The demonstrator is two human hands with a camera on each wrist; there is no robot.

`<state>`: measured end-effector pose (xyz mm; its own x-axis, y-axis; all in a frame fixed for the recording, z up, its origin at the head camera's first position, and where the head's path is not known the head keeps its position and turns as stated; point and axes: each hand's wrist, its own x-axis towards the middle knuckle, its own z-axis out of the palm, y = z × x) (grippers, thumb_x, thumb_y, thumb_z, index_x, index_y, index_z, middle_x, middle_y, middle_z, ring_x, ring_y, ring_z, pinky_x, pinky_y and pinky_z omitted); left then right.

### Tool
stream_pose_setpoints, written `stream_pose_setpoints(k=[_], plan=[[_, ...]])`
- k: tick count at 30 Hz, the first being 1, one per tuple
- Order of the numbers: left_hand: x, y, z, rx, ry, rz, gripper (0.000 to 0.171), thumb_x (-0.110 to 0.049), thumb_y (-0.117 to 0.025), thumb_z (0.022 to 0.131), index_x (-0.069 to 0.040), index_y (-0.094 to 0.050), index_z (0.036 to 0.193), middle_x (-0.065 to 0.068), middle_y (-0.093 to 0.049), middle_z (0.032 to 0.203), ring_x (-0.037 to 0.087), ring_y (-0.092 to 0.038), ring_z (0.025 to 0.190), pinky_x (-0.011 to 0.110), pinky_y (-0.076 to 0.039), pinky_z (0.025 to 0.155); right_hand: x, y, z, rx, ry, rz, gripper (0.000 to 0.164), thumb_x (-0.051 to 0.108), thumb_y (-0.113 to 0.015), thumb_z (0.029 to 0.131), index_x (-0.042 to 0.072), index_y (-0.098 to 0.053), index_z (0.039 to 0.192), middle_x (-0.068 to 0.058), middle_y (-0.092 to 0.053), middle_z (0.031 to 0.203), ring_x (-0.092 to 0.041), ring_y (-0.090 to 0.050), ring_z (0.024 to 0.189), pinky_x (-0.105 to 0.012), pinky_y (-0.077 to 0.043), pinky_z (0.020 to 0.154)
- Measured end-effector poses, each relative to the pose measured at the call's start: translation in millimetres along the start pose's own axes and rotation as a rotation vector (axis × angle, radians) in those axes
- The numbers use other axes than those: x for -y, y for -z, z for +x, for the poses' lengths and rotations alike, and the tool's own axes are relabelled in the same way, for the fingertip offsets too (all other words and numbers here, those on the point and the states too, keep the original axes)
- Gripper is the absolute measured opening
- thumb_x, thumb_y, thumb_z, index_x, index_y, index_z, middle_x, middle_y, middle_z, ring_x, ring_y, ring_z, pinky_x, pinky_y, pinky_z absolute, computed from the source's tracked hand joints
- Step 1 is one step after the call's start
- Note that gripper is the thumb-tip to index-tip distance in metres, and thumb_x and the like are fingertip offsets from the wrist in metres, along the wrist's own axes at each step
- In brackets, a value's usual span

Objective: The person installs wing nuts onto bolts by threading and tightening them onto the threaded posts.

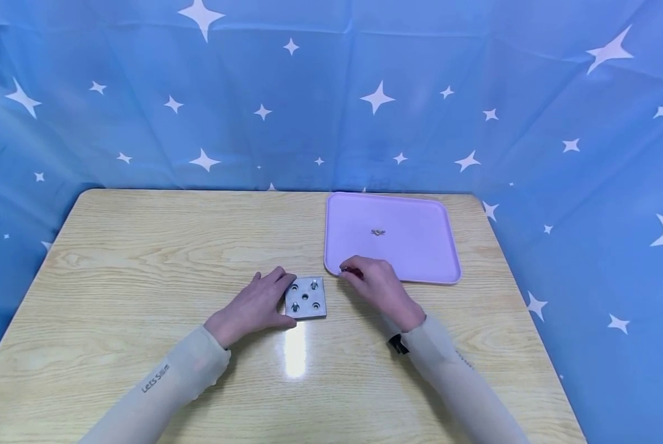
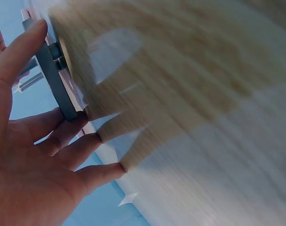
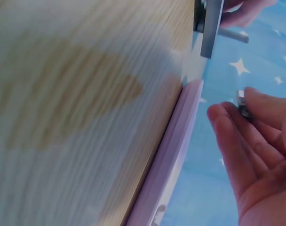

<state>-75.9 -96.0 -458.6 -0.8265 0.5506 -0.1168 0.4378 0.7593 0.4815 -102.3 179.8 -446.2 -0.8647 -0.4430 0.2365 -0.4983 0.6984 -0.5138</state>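
Observation:
A square metal plate (image 1: 320, 299) lies on the table, with two upright bolts (image 1: 314, 284) in opposite corners and holes between them. My left hand (image 1: 259, 305) grips it from the left, thumb on the near edge and fingers at the far edge. The left wrist view shows the plate (image 2: 56, 77) edge-on, raised on bolt heads (image 2: 56, 51). My right hand (image 1: 378, 287) pinches a small shiny metal piece (image 3: 242, 104) between thumb and fingers, above the near left corner of the purple tray (image 1: 420, 246). Fingers partly hide the piece, so its exact kind is unclear.
Small brass-coloured hardware (image 1: 378, 232), perhaps wing nuts, lies in the middle of the tray. The tray sits at the back right of the wooden table (image 1: 142, 277). A blue curtain (image 1: 309, 111) with white stars hangs behind and beside the table.

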Motion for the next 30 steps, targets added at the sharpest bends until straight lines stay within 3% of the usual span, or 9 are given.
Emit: stream_pose_setpoints(k=[7,16,19,24,30], plan=[[-0.4,-0.8,-0.6,0.003,-0.008,-0.013,0.088,-0.038,-0.093,0.074,0.003,-0.054,0.142,0.011,-0.057,0.123,0.025,-0.061,0.106,0.069,-0.040,0.106,10.4,-8.0,0.9,-0.023,-0.029,0.118,0.010,0.011,-0.079,0.092,0.007,-0.077,0.101,0.000,-0.075,0.095,-0.011,-0.066,0.079,-0.029,-0.057,0.070],[-0.7,1.7,-0.2,0.013,0.004,-0.025,0.088,-0.037,-0.092,0.075,0.003,-0.054,0.143,0.011,-0.057,0.123,0.026,-0.061,0.108,0.069,-0.039,0.107,24.9,-13.0,6.7,0.109,-0.121,0.286,0.023,0.004,-0.074,0.094,0.004,-0.075,0.118,-0.004,-0.076,0.112,-0.014,-0.071,0.095,-0.028,-0.058,0.082],[-0.4,2.3,0.2,0.022,0.009,-0.019,0.088,-0.038,-0.092,0.076,0.003,-0.053,0.143,0.011,-0.056,0.124,0.027,-0.061,0.110,0.069,-0.039,0.107,27.7,-15.0,9.0,0.114,-0.090,0.278,0.022,0.006,-0.074,0.096,0.004,-0.076,0.117,-0.003,-0.076,0.111,-0.012,-0.070,0.095,-0.027,-0.058,0.081],[0.3,2.2,0.9,0.027,0.018,-0.014,0.088,-0.039,-0.092,0.076,0.003,-0.053,0.143,0.012,-0.057,0.126,0.027,-0.061,0.113,0.069,-0.039,0.108,29.3,-19.9,13.2,0.101,0.030,0.209,0.019,0.009,-0.073,0.097,0.004,-0.077,0.115,-0.004,-0.077,0.109,-0.013,-0.073,0.094,-0.027,-0.059,0.080],[0.6,1.6,1.6,0.017,0.011,-0.012,0.088,-0.039,-0.092,0.076,0.003,-0.054,0.143,0.012,-0.057,0.126,0.027,-0.061,0.113,0.069,-0.040,0.107,29.1,-23.9,15.2,0.154,0.091,0.103,0.018,0.012,-0.072,0.098,0.008,-0.076,0.115,-0.003,-0.078,0.108,-0.011,-0.073,0.092,-0.026,-0.059,0.078]])
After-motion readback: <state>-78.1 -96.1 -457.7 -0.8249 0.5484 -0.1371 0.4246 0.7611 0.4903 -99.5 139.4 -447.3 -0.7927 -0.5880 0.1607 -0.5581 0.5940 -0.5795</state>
